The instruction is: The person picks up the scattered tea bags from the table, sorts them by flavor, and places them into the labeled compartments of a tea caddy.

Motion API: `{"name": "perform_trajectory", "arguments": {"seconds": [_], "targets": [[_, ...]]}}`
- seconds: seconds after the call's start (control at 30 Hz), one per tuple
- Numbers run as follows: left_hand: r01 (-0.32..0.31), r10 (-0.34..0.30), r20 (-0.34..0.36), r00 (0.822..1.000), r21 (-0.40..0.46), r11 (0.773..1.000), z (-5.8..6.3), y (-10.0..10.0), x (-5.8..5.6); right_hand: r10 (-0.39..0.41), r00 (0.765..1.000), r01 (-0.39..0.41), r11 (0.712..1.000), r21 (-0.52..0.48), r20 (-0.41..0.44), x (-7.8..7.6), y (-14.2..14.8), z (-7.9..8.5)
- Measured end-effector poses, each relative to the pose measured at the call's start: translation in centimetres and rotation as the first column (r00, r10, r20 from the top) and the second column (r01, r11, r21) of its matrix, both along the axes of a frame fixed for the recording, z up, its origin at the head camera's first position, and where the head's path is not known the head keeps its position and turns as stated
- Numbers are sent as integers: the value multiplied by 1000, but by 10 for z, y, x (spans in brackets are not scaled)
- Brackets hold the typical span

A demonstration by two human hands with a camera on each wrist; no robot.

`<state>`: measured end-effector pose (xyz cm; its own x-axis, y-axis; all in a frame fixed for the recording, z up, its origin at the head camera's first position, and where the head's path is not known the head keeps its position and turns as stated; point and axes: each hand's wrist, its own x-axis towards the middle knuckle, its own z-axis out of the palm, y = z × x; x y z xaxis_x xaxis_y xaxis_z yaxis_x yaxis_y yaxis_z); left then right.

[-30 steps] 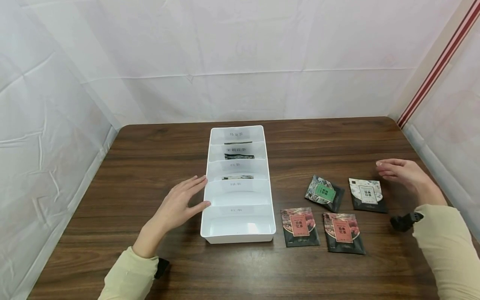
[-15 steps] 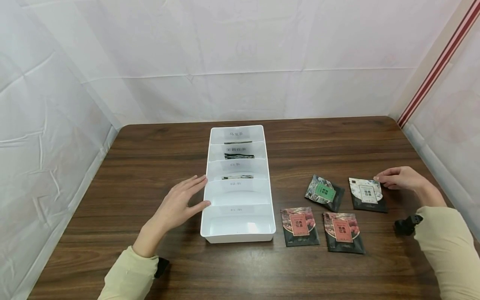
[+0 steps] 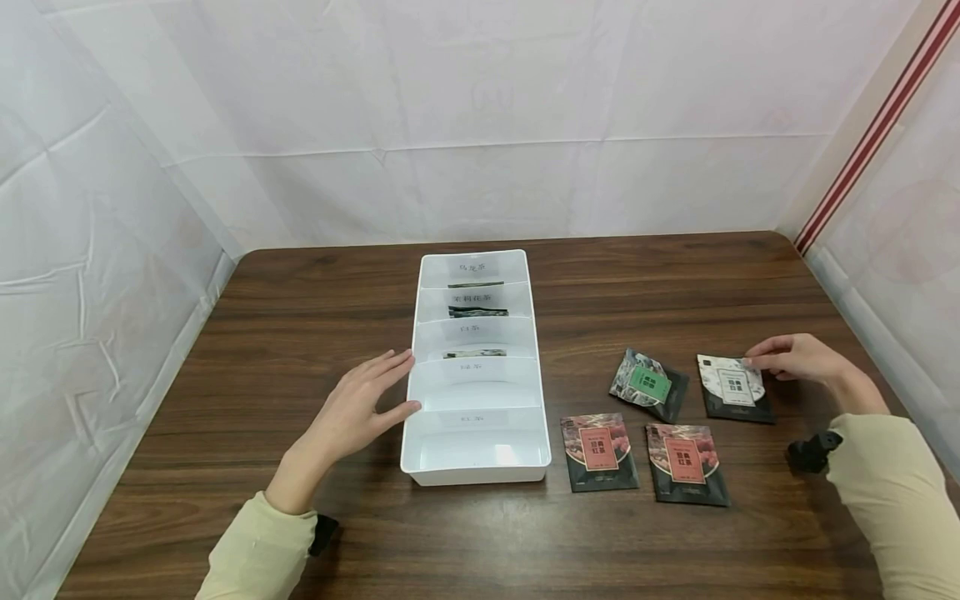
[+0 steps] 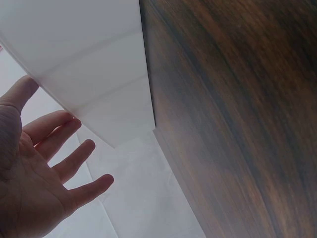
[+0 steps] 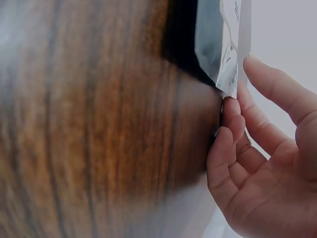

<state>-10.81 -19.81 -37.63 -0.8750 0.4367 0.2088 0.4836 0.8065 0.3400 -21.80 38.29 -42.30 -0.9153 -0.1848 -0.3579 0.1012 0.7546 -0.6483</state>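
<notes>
My left hand (image 3: 362,407) lies against the left side of a long white divided box (image 3: 480,477), fingers fairly straight; in the left wrist view thumb and fingertips (image 4: 74,121) are at its rim. At the right, my right hand (image 3: 802,362) pinches the upper right corner of a black-and-white tea sachet (image 3: 737,390). The right wrist view has the sachet (image 5: 229,59) edge-on, its near corner at the fingers, the thumb over its face. A green-labelled tea sachet (image 3: 649,386) and two red-labelled sachets, one left (image 3: 599,454) and one right (image 3: 687,464), lie nearby.
The box has several labelled compartments. Thin packet edges show in the three far ones, such as a dark stack (image 3: 477,312) and a pale packet (image 3: 475,353). A brown wooden table (image 3: 300,317) carries everything, with white sheeting (image 3: 480,108) behind and at both sides.
My right hand has come down and slightly left onto the corner of the white-labelled sachet, its fingers now closed there. The left hand and the box have stayed in place.
</notes>
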Motion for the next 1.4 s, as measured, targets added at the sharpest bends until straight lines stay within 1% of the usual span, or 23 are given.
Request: {"name": "perform_trajectory", "arguments": {"seconds": [0.17, 0.37, 0.53, 0.7, 0.87, 1.0, 1.1, 1.23, 1.3, 1.4], "targets": [[4, -4, -2, 1000, 1, 1000, 0, 0, 0, 19, 1000, -19, 1000, 6, -3, 1, -2, 0], [1, -1, 0, 1000, 3, 1000, -1, 0, 0, 31, 999, -31, 999, 5, 12, 2, -3, 1], [2, -2, -2, 1000, 3, 1000, -1, 0, 0, 25, 1000, -25, 1000, -13, -2, 1, 0, -2], [2, -2, 1, 1000, 2, 1000, -1, 0, 0, -16, 999, 14, 997, -79, -31, 0, 0, -1], [0, 0, 0, 1000, 1, 1000, -1, 0, 0, -41, 994, 22, 982, -186, -102, 1, -6, 11], [-1, 1, 2, 1000, -2, 1000, -1, -1, 0, -41, 984, -1, 972, -234, -175, 2, -11, 23], [0, 0, 2, 1000, -1, 1000, 0, -1, 0, -61, 971, 7, 973, -229, -230, 3, -19, 33], [0, 0, 0, 1000, 1, 1000, -1, 0, 0, -96, 947, 34, 979, -201, -307, 5, -33, 46], [0, 0, 0, 1000, 2, 1000, -1, 0, 0, -100, 933, 33, 980, -194, -346, 6, -39, 52], [3, -3, -5, 1000, 3, 1000, -1, 0, 0, -124, 916, 37, 974, -225, -382, 6, -47, 58]]}}
